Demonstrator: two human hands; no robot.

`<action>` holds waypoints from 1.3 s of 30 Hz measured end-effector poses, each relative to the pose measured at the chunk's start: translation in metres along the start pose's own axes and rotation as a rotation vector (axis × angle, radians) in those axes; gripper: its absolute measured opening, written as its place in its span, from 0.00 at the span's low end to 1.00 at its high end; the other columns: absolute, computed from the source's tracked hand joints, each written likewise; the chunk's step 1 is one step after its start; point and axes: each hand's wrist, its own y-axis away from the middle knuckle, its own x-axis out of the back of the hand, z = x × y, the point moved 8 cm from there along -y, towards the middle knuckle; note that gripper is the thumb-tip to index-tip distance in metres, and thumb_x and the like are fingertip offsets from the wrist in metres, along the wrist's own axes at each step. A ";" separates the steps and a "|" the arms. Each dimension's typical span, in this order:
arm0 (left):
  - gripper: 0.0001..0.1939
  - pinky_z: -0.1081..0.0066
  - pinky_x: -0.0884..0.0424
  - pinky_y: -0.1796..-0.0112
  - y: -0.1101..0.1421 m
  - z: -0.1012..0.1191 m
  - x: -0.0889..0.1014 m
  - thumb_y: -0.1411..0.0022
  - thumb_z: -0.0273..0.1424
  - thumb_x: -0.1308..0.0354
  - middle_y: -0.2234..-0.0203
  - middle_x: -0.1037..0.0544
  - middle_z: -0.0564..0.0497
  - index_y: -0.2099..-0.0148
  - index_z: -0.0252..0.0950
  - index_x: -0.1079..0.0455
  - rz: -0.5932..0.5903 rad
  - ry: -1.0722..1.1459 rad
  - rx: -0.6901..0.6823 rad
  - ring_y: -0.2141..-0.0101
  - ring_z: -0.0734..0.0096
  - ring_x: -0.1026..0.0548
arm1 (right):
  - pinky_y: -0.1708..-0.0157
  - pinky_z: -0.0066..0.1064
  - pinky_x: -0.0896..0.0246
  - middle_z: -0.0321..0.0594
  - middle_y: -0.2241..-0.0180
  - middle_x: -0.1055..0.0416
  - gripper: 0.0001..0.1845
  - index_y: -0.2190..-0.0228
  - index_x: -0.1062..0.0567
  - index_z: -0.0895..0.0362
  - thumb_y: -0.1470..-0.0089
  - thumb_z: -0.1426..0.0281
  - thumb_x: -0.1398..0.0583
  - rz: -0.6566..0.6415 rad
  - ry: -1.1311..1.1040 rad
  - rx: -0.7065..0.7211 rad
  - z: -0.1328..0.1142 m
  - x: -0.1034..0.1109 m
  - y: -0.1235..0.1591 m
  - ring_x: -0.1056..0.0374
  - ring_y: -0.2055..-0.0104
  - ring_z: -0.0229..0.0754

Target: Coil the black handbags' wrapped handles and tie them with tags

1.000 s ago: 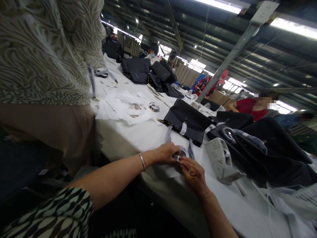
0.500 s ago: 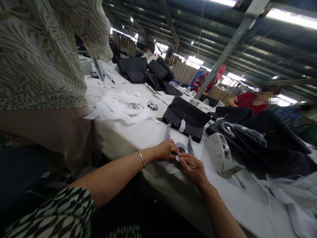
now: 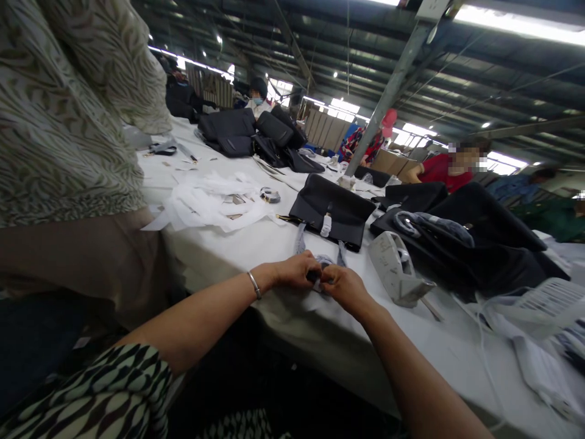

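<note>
At the table's near edge, my left hand (image 3: 296, 270) and my right hand (image 3: 346, 289) meet, fingers closed in a pinch. Between them is the wrapped handle (image 3: 325, 260) of a black handbag (image 3: 331, 212), partly hidden by my fingers. A dark bit of it shows beside my left fingertips, and a small whitish piece hangs under the right ones. The handle's two pale-wrapped ends run back to the bag, which lies flat just beyond my hands. White wrapping covers its clasp strap (image 3: 326, 225).
A grey tape dispenser (image 3: 397, 268) stands right of my hands, beside more black bags (image 3: 475, 250). White paper strips (image 3: 205, 201) and a coiled strap (image 3: 269, 195) lie to the left. A person in a patterned top (image 3: 68, 110) stands close on my left. A white plastic basket (image 3: 534, 308) sits right.
The view has shifted a little. My fingers have changed their hold on the handle; a dark part now shows at the left fingertips, and the white piece between my hands is less visible.
</note>
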 end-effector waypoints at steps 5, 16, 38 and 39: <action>0.08 0.72 0.37 0.58 -0.008 0.001 0.002 0.48 0.28 0.37 0.73 0.26 0.54 0.64 0.35 0.27 -0.076 -0.008 -0.015 0.66 0.70 0.33 | 0.70 0.28 0.49 0.35 0.66 0.27 0.07 0.69 0.26 0.54 0.53 0.74 0.40 0.004 0.105 0.055 -0.007 0.001 0.003 0.33 0.66 0.40; 0.09 0.70 0.33 0.60 -0.003 -0.003 0.000 0.48 0.31 0.39 0.66 0.33 0.50 0.63 0.36 0.30 0.031 0.121 0.081 0.62 0.67 0.34 | 0.55 0.30 0.38 0.38 0.60 0.26 0.11 0.62 0.25 0.53 0.50 0.74 0.40 0.292 -0.176 0.226 0.004 0.015 0.035 0.31 0.56 0.41; 0.13 0.67 0.32 0.57 0.003 -0.015 -0.004 0.51 0.27 0.38 0.61 0.34 0.49 0.60 0.37 0.32 0.078 0.159 0.154 0.61 0.66 0.31 | 0.68 0.31 0.45 0.39 0.81 0.29 0.10 0.85 0.23 0.60 0.57 0.69 0.37 0.354 -0.588 -0.759 0.235 0.120 0.062 0.37 0.73 0.38; 0.13 0.66 0.32 0.57 0.003 -0.016 -0.004 0.51 0.27 0.38 0.61 0.34 0.49 0.60 0.37 0.32 0.075 0.153 0.155 0.61 0.66 0.31 | 0.68 0.31 0.45 0.39 0.80 0.28 0.10 0.85 0.24 0.60 0.58 0.69 0.37 0.370 -0.607 -0.774 0.236 0.120 0.063 0.37 0.73 0.38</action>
